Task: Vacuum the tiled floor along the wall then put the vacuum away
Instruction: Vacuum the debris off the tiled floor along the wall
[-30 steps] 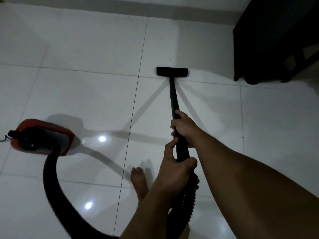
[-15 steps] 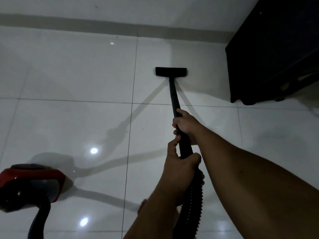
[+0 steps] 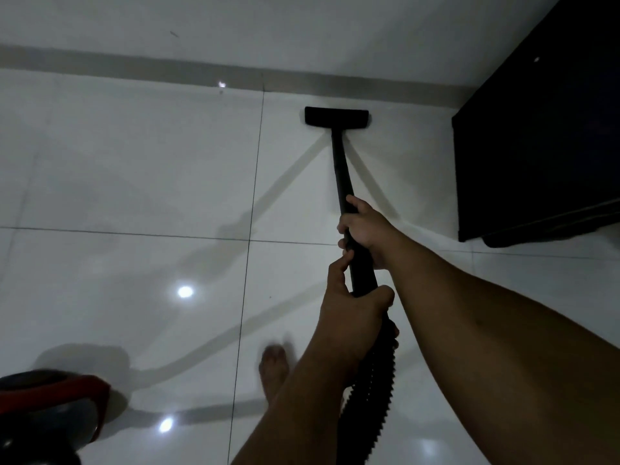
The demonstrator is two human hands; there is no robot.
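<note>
Head view: the vacuum wand (image 3: 342, 176) is gripped by both hands, the right hand (image 3: 364, 229) curled round the tube ahead, the left hand (image 3: 352, 307) wrapped round it where the ribbed hose (image 3: 372, 397) begins. The floor nozzle (image 3: 336, 116) lies flat on the tiled floor (image 3: 134, 179), near the skirting. The rigid wand is judged light and best steered two-handed; the soft hose would flex if taken hold of. The red canister (image 3: 50, 407) sits at lower left.

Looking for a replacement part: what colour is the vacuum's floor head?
Black, seen in the head view: the floor head lies on white tile.
</note>
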